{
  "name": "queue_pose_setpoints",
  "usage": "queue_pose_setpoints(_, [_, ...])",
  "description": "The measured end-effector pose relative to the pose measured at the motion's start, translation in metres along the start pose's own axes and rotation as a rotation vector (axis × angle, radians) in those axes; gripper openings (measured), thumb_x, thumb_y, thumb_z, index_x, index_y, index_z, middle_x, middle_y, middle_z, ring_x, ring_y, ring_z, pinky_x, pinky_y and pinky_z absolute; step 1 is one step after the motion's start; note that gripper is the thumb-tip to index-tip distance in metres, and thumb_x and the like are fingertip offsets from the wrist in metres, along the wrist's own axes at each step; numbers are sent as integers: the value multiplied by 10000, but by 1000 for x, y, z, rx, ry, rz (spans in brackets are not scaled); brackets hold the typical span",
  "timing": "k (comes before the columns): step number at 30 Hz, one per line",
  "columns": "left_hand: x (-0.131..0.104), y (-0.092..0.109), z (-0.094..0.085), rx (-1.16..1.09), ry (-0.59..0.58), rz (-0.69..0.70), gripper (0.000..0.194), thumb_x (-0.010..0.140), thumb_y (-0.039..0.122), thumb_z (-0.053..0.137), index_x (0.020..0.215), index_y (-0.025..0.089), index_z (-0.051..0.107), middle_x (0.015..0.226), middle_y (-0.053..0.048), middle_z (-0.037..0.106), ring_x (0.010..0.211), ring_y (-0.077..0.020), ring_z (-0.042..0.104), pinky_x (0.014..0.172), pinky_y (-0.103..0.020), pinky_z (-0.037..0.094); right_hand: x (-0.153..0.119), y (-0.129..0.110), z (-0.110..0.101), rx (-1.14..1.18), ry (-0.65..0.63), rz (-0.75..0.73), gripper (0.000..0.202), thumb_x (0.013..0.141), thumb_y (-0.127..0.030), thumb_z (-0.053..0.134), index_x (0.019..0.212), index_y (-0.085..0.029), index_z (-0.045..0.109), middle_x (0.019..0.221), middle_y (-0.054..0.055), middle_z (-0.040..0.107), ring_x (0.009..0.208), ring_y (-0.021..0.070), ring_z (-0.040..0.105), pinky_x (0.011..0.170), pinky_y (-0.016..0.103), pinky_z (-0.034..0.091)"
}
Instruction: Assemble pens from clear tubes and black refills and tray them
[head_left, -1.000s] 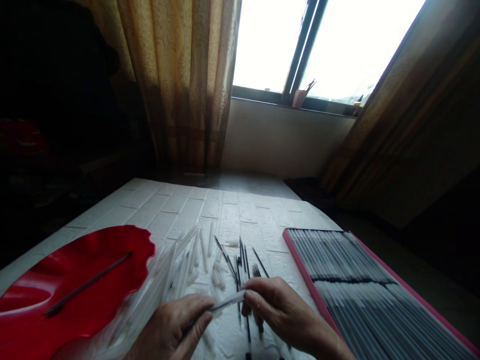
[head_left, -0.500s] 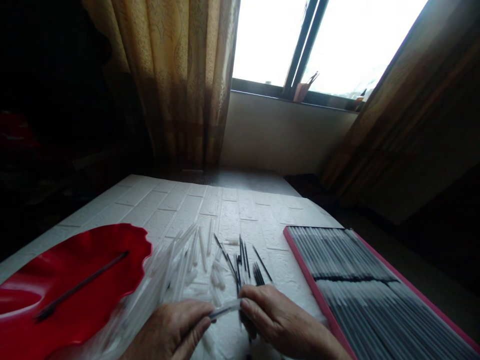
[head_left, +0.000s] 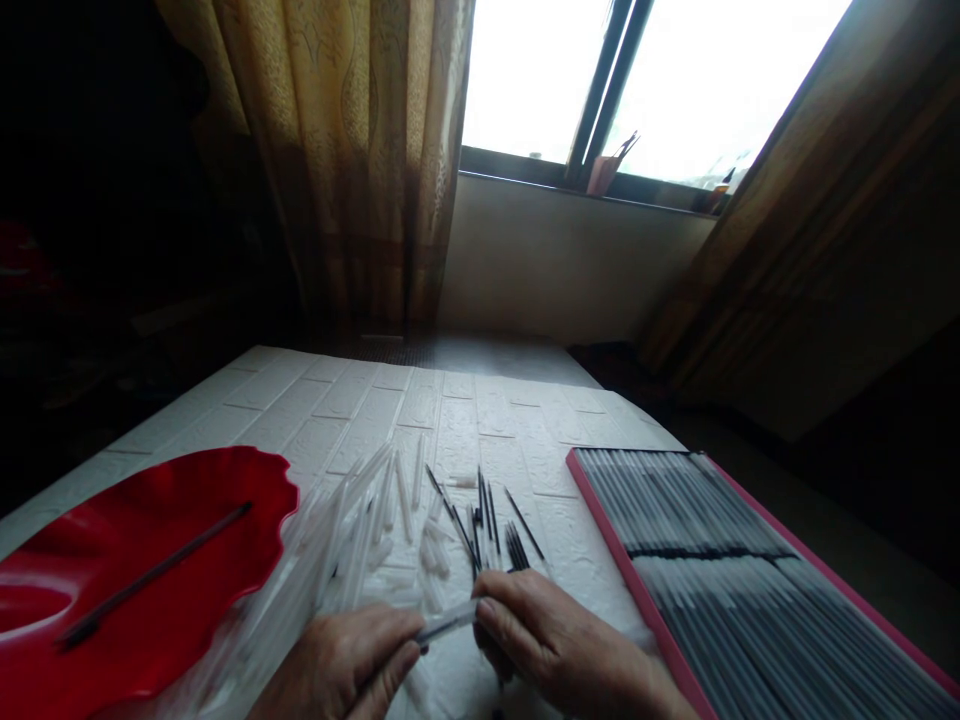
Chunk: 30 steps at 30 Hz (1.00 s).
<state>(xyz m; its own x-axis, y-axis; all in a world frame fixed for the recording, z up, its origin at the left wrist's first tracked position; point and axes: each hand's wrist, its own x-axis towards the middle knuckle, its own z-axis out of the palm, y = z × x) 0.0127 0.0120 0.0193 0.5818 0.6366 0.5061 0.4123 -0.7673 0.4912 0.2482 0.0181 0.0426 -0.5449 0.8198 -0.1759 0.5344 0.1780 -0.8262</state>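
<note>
Near the front of the table, my left hand (head_left: 346,655) pinches one end of a clear plastic tube (head_left: 451,622) between thumb and fingers. A dark thin stick shows inside it. My right hand (head_left: 551,640) grips the tube's other end, its fingers curled round it. Beyond my right hand several thin dark pointed sticks (head_left: 491,515) lie on the table, some of their lower ends hidden by the hand. Many clear empty tubes (head_left: 360,530) are heaped beyond and left of my left hand, with short clear pieces (head_left: 433,550) beside them.
A red scalloped dish (head_left: 247,500) with one dark stick (head_left: 161,570) stands at left. A pink-edged box (head_left: 611,520) at right holds rows of dark sticks in clear tubes (head_left: 720,600). The white brick-patterned table (head_left: 420,395) reaches toward a curtained window (head_left: 540,90).
Both hands keep hold of the tube and have barely moved. The camera view has shifted slightly; the loose sticks, tubes and box stay as they were.
</note>
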Motion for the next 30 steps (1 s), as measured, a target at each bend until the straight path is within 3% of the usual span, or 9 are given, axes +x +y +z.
queue_pose_setpoints(9, [6,8,-2,83,49,32,268,1072,329,353,988,280,603,723,40,761,610,-145,760,552,-158,567,2,-3,0,2,-3,-6,304,970,-349,427,699,-213,446,617,-30,510,575,122,477,577,222,368])
queue_pose_setpoints(16, [-1,1,5,-28,-38,-47,150,1000,213,467,989,282,600,774,55,742,691,-126,762,672,-132,572,3,-3,1,19,36,-16,302,984,-309,413,698,-213,433,612,-36,499,565,115,462,564,218,356])
queue_pose_setpoints(22, [1,4,1,-101,-6,-87,187,980,198,496,1072,316,607,828,68,744,739,-116,755,694,-122,558,0,-8,-6,74,87,-80,377,1005,-331,398,654,-205,456,595,-34,515,545,103,474,555,212,366])
queue_pose_setpoints(28, [-2,-6,-5,-57,-7,-104,155,972,242,542,1084,295,635,886,40,763,807,-135,765,738,-134,564,-6,0,-20,281,340,-119,507,973,-569,423,632,-199,477,552,-32,495,475,93,437,470,218,331])
queue_pose_setpoints(30, [-3,-9,-4,-77,6,-114,137,986,276,521,1047,281,643,814,45,754,704,-123,755,627,-110,554,-5,2,-21,399,406,-156,548,938,-647,437,660,-182,521,571,-26,517,457,81,431,441,207,317])
